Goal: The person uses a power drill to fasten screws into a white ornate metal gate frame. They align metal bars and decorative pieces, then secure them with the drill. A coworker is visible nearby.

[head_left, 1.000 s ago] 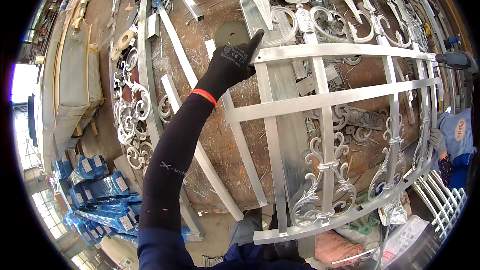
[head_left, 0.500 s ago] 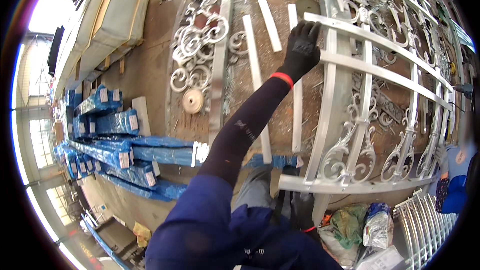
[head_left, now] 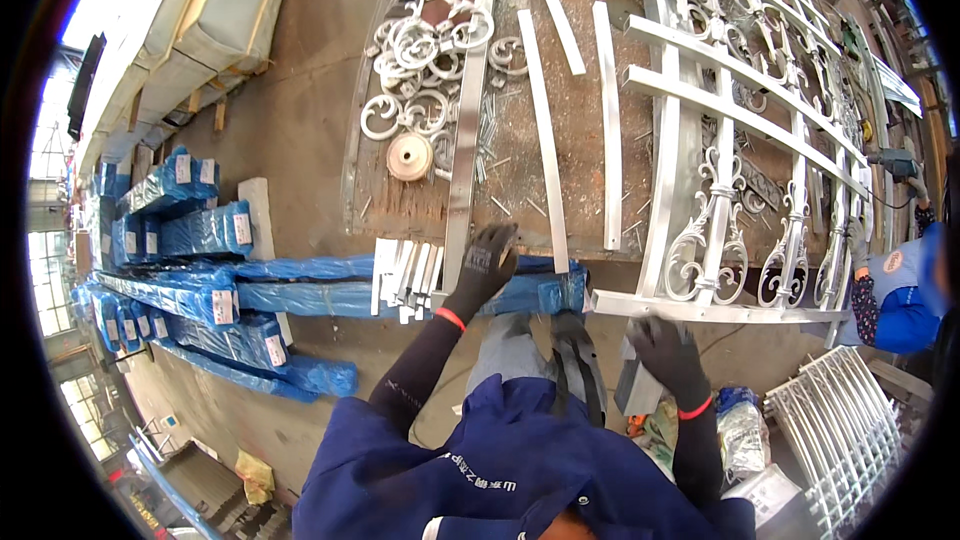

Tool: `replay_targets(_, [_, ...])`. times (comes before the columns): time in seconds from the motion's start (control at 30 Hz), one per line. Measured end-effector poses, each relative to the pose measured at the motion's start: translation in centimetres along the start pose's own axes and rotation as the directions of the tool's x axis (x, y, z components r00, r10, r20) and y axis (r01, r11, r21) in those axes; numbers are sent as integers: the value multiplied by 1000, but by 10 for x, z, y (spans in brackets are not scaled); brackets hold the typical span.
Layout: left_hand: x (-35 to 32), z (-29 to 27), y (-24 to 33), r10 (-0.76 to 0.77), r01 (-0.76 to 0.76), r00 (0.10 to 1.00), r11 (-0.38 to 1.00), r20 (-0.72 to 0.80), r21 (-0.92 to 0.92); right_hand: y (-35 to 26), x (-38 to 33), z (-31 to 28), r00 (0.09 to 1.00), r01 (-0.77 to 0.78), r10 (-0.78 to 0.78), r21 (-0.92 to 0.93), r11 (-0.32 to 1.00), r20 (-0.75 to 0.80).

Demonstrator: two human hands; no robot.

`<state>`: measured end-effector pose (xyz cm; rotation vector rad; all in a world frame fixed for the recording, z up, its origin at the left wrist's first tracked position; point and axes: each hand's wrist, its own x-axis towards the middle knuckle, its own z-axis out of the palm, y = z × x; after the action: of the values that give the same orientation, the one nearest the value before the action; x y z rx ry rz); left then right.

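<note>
My left hand (head_left: 487, 265), in a black glove, is over the front edge of the worktable beside a long flat metal bar (head_left: 468, 130). Its fingers are loosely stretched, with nothing visible in them. My right hand (head_left: 668, 352), gloved too, hovers just below the bottom rail of a white metal railing panel (head_left: 720, 314) with scrollwork. Its fingers are apart. Close by is the end of a grey square beam (head_left: 638, 388); whether the hand touches it I cannot tell. Loose white metal strips (head_left: 545, 140) lie between the bar and the panel.
Scroll-shaped castings (head_left: 415, 45) and a round disc (head_left: 409, 157) lie on the table's left part. Short white bars (head_left: 408, 278) rest near blue-wrapped lengths (head_left: 300, 297). A co-worker (head_left: 900, 285) stands at the panel's right end. Silver railings (head_left: 840, 430) lie at lower right.
My left hand has come off the ends of the panel's upper rails and moved back toward me, down and left. My right hand has risen from beside my body toward the bottom rail.
</note>
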<state>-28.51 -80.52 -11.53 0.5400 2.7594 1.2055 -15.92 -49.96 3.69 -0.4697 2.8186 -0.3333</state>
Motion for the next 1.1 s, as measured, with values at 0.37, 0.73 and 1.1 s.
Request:
replay_targets(0.37, [31, 25, 3, -82, 78, 996, 980, -19, -185, 43, 472, 107, 846, 285, -360, -236, 929, -393])
replay_targets(0.73, [184, 19, 72, -20, -113, 952, 903, -304, -414, 90, 438, -8, 801, 454, -388, 42, 890, -455])
replay_targets(1.1, [491, 99, 102, 176, -132, 981, 905, -75, 404, 326, 392, -122, 957, 51, -48, 5, 999, -285])
